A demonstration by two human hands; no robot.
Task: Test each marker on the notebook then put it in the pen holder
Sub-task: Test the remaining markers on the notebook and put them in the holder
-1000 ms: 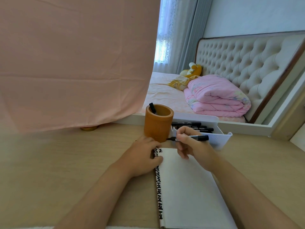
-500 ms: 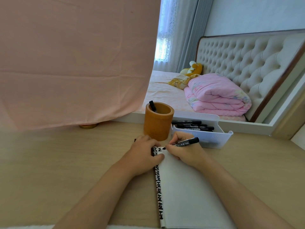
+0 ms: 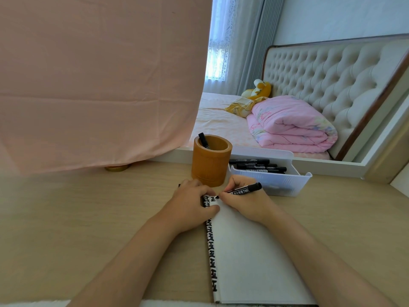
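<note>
Marker (image 3: 243,191), black with a white printed label, is seen from the head camera grasped in the right hand (image 3: 247,204). It is pinched low on the barrel between thumb and fingers, as for writing. Its tip is set against the top of the white page of the notebook (image 3: 250,262), just beside the black-and-white patterned strip along the spine. Its rear end is tilted up and to the right. No cap can be made out on the tip.

The left hand (image 3: 192,202) is laid on the notebook's top left corner, with the fingers bent over the spine edge and the thumb pressed on the page. Whether anything small is enclosed in it cannot be told.

The pen holder (image 3: 210,167), a round wooden cup, is stood upright on the desk (image 3: 88,218), just beyond both hands. One tested marker (image 3: 204,140) is leaned inside it. More markers (image 3: 259,167) are laid flat in a white tray (image 3: 285,185) to the holder's right. A pink cloth (image 3: 99,85) is hung behind the desk.

The marker is judged to be light and stiff, with a smooth plastic barrel that could slip or roll if released on the desk. A hold near the tip is suited to the test stroke. For the drop into the holder, a hold at mid-barrel is judged better, with the inked tip kept off the fingers.
</note>
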